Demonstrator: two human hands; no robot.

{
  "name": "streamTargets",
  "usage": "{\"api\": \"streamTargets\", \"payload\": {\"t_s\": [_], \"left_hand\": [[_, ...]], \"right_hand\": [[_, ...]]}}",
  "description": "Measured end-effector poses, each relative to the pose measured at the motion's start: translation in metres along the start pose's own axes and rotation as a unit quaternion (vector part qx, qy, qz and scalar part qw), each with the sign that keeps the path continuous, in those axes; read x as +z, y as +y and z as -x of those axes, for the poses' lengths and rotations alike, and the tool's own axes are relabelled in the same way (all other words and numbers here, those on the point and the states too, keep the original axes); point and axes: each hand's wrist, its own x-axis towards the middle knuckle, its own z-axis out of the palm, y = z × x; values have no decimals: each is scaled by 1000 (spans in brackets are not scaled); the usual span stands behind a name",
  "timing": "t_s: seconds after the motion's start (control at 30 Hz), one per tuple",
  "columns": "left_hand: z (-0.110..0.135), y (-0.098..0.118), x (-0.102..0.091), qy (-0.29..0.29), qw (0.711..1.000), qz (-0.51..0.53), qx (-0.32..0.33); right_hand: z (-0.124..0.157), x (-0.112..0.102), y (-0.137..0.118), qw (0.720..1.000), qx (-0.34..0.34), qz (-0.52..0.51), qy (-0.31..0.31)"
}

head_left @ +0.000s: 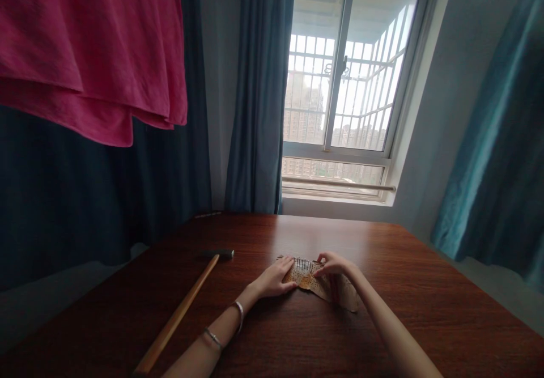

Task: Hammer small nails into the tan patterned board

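A tan, speckled piece (pixel 305 281) with a ragged front edge lies on the table, its sheet-like right end reaching under my right wrist. Thin dark nails (pixel 302 263) stand in a row along its far side. My left hand (pixel 274 277) rests on the left end, fingers laid out flat and thumb apart at the near edge. At the right of the nails, my right hand (pixel 334 264) bends its fingers and thumb down onto the piece; whatever lies between the fingertips is too small to make out. A hammer (pixel 182 313) with a wooden handle and dark head lies left of my left arm.
The brown wooden table (pixel 425 310) runs up to the wall below a barred window (pixel 340 83). Blue curtains (pixel 259 94) hang on both sides of it. A pink cloth (pixel 93 49) hangs at the upper left, in front of the dark curtain.
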Motion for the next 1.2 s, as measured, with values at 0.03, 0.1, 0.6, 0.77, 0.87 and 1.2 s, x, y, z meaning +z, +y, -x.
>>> {"api": "streamTargets", "payload": {"t_s": [0.03,0.1,0.6,0.77,0.87,1.2], "left_hand": [[0,-1,0,-1,1000,-1,3],[0,-2,0,-4,1000,-2,6],[1,6,-9,25,998,41,-42],[5,-6,-11,40,995,26,-83],[9,-18,-9,23,993,0,-112],[13,-15,-3,-7,993,-67,-100]], "right_hand": [[0,1,-1,1000,3,-4,0],[3,2,-2,1000,4,-16,1],[30,17,-5,981,-76,-175,43],[38,5,13,972,-87,-215,49],[50,-11,34,968,-80,-230,58],[124,-66,164,947,58,-254,190]]}}
